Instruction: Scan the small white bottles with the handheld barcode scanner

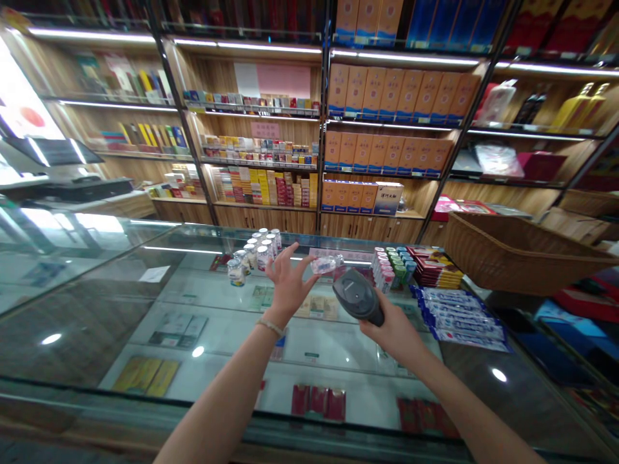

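Note:
My left hand [289, 277], with a beaded bracelet at the wrist, pinches one end of a small clear bottle [323, 264] between thumb and forefinger. The bottle lies sideways above the glass counter [203, 296], its print too small to read. Wrapped round the handle of a dark grey barcode scanner [356, 293] is my right hand [391, 325]. The scanner's head points toward the bottle, close to it but seemingly apart. Just left of my left hand stand several small white-capped jars [252, 251] in rows.
Pink, green and blue small packs [394, 267] stand right of the scanner, beside red-and-yellow boxes [434, 266] and blue-white sachets [459, 314]. A wicker basket [522, 251] rests at the right. Behind the counter, shelves hold orange boxes [387, 151]. A monitor [51, 151] is at left.

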### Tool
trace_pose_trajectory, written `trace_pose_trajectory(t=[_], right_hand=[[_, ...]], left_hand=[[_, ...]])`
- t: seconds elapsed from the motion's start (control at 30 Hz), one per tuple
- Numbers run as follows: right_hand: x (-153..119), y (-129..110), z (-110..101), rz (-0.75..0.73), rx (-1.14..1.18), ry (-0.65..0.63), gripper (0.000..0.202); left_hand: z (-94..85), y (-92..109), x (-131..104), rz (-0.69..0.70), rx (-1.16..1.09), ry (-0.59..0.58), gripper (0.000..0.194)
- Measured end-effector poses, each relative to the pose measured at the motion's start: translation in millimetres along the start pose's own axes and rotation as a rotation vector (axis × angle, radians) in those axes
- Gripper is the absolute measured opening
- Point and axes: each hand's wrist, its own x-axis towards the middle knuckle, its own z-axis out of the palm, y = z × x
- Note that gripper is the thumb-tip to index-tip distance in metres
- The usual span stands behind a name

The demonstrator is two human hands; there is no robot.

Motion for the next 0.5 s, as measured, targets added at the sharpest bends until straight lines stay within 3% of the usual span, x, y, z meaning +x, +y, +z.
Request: trace_pose_trajectory(t=[0.17, 0.33, 0.5], right_hand=[[1.8, 0.6, -2.2, 0.008, -0.113, -0.006, 0.045], [7.2, 3.1, -7.3, 0.078, -0.457, -0.03, 0.042], [8.2, 4.9, -6.3, 0.032, -0.681, -0.078, 0.033]], left_hand=[[0.0, 0.0, 0.4, -0.001, -0.005, -0.005, 0.037], [-0.4, 1.6, 1.3, 0.007, -0.013, -0.007, 0.037], [-1.1, 3.3, 1.6, 0.008, -0.022, -0.007, 0.036]])
